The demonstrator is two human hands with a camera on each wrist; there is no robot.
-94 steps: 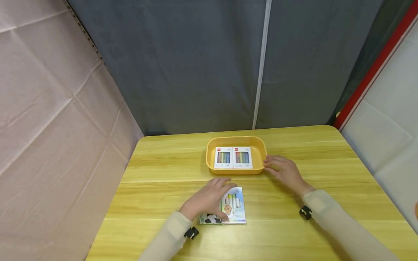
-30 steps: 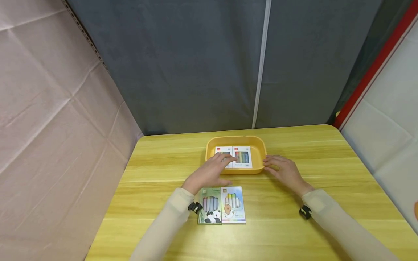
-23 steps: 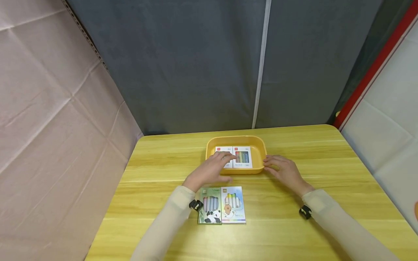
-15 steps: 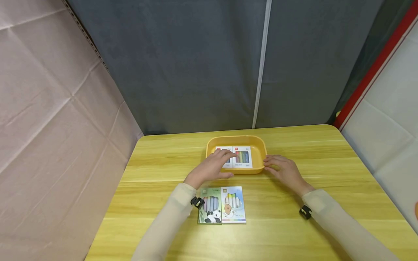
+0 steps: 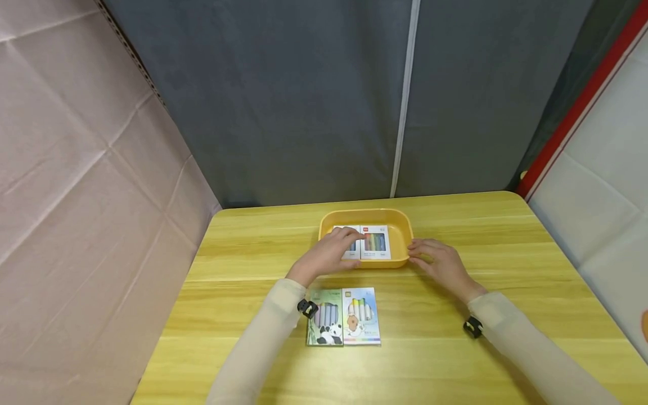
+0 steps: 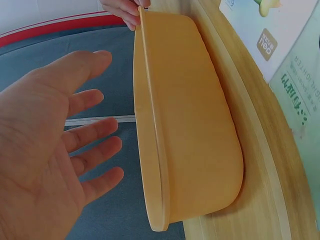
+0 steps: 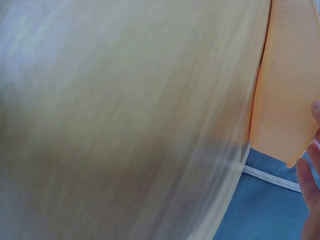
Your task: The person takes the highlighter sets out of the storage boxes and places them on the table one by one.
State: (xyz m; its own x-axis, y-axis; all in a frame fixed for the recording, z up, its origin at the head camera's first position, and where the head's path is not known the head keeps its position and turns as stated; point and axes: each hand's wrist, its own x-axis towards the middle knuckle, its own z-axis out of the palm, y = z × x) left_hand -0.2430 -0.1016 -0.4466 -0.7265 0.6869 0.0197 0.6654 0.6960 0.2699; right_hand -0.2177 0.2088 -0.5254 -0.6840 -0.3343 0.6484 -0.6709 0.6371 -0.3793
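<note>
My left hand (image 5: 326, 254) hovers over the front left of a yellow tray (image 5: 404, 247), palm down with fingers loosely spread. In the left wrist view nothing lies in that hand (image 6: 47, 140), which is apart from the tray wall (image 6: 195, 110). Two white boxes with windows showing coloured sticks lie side by side in the tray. The left box (image 5: 355, 247) is partly hidden by the hand; the right box (image 5: 376, 253) shows mostly. My right hand (image 5: 440, 264) pinches the tray's right rim between thumb and fingers, also visible at the edge of the right wrist view (image 7: 311, 190).
In front of the tray lie a green panda box of highlighters (image 5: 329, 322) and a pale blue box with a bear picture (image 5: 361, 318), edge to edge. The wooden table (image 5: 455, 360) ends at a grey curtain (image 5: 304, 112) behind.
My left hand has moved forward from over the panda and bear boxes to above the tray, uncovering both. My right hand has stayed on the tray rim.
</note>
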